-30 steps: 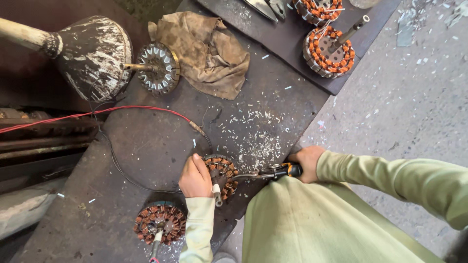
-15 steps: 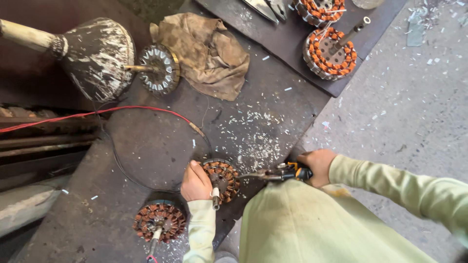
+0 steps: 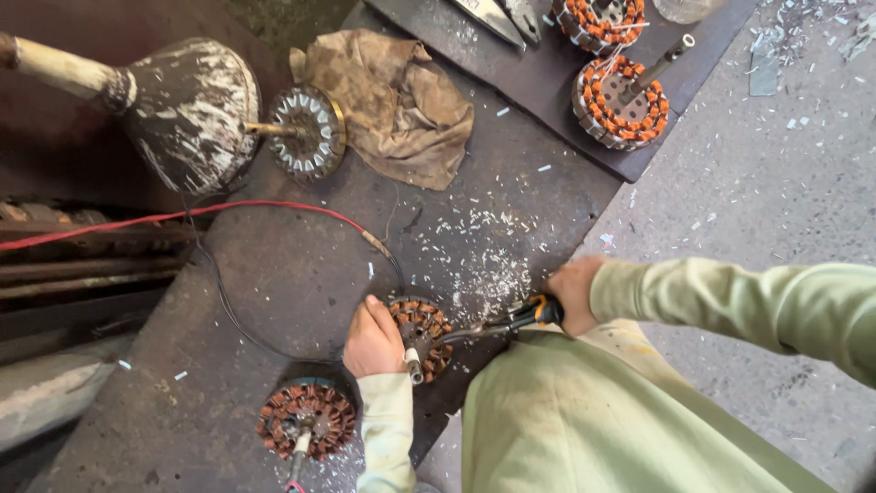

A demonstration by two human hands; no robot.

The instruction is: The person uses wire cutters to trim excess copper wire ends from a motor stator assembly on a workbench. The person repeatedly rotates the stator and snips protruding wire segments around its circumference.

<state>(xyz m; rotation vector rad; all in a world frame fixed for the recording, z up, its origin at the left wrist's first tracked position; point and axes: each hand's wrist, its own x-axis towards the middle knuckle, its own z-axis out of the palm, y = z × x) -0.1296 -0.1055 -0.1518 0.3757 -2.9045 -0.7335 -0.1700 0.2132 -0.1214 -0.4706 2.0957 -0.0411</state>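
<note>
Head view: copper-wound stator [image 3: 422,336] pinned flat at the near edge of the dark desk [image 3: 301,274].
Left hand [image 3: 372,340] clamped over the stator's left rim, steadying it against the push; right hand [image 3: 573,292] closed round a black-and-orange tool handle [image 3: 534,313], metal tip levered into the windings. Second stator [image 3: 306,420] parked just beside the left forearm; pale shavings [image 3: 484,265] scattered near.

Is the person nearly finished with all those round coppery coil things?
Probably not. White scraps already litter the dark sheet. The left hand steadies one stator while the right hand works a hand tool into it. Another wound stator waits beside it, apparently untouched.
</note>
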